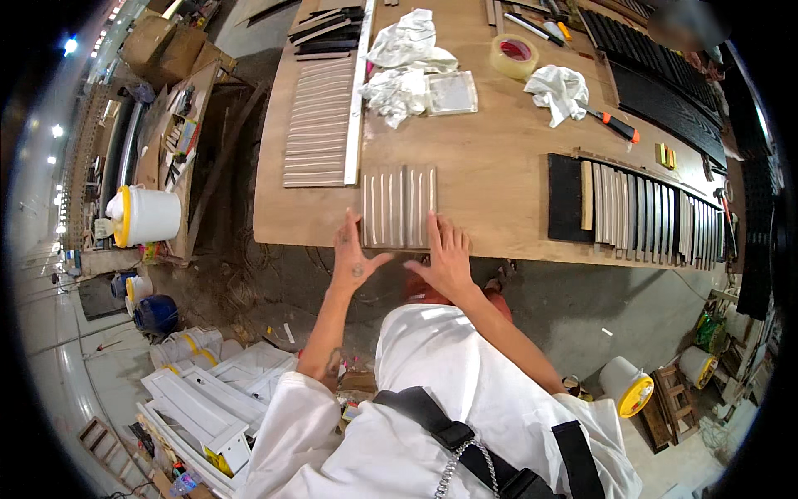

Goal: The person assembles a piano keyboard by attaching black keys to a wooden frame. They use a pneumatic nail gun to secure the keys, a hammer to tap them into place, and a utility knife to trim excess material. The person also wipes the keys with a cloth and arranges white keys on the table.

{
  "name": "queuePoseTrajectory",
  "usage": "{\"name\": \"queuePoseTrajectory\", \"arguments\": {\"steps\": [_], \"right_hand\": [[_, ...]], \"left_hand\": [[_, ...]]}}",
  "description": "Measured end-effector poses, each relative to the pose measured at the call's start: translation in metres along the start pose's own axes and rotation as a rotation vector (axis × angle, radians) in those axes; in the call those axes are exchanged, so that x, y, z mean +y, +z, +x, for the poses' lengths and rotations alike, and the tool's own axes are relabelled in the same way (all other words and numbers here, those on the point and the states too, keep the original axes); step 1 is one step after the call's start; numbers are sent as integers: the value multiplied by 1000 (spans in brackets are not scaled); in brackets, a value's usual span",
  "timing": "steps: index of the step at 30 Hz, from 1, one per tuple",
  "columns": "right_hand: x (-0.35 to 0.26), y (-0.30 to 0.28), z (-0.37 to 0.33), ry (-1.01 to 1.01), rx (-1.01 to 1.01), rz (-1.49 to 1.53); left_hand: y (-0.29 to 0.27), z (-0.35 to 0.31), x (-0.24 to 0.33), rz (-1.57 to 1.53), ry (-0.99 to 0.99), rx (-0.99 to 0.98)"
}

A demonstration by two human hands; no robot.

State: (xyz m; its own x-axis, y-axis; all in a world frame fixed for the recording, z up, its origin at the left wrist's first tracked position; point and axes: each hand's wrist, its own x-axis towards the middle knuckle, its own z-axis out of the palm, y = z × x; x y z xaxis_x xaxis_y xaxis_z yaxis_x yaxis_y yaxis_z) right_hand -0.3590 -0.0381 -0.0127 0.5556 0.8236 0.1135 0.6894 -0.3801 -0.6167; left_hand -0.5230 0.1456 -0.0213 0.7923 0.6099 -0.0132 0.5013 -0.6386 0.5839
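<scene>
A small block of grey-beige strips (pixel 386 208) lies side by side at the table's front edge, with pale lines of what looks like glue along them. My left hand (pixel 354 259) is at its lower left corner, fingers stretched up and thumb spread inward. Opposite it, my right hand (pixel 446 259) has its fingertips against the lower right side, with the thumb also apart. Neither hand is wrapped round anything. Left of the block, a longer stack of similar strips (pixel 316 125) rests along a white straight bar (pixel 356 108).
Farther back on the table (pixel 490 187) are crumpled white cloths (pixel 411 41), a tape roll (pixel 513 55) and an orange-and-black handled tool (pixel 613 123). More strips (pixel 636 208) stand in a row at right. A white bucket (pixel 152 216) sits on a side bench.
</scene>
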Motion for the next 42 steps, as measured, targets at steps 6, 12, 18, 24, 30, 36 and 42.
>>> {"name": "queuePoseTrajectory", "arguments": {"steps": [6,12,18,24,30,36,42], "right_hand": [[-21,17,20,118,77,-148],[-1,0,36,176,26,-184],[-24,23,54,449,91,-255],[-15,-7,50,486,81,-249],[22,-142,-36,777,-59,771],[110,-271,-208,775,511,913],[249,-397,-316,708,824,847]], "left_hand": [[12,-1,-6,56,58,129],[1,0,-4,64,53,164],[6,16,41,185,-280,122],[35,31,37,358,-110,308],[25,33,76,-105,-441,191],[102,18,270,-357,4,80],[252,16,490,-199,159,-47]]}}
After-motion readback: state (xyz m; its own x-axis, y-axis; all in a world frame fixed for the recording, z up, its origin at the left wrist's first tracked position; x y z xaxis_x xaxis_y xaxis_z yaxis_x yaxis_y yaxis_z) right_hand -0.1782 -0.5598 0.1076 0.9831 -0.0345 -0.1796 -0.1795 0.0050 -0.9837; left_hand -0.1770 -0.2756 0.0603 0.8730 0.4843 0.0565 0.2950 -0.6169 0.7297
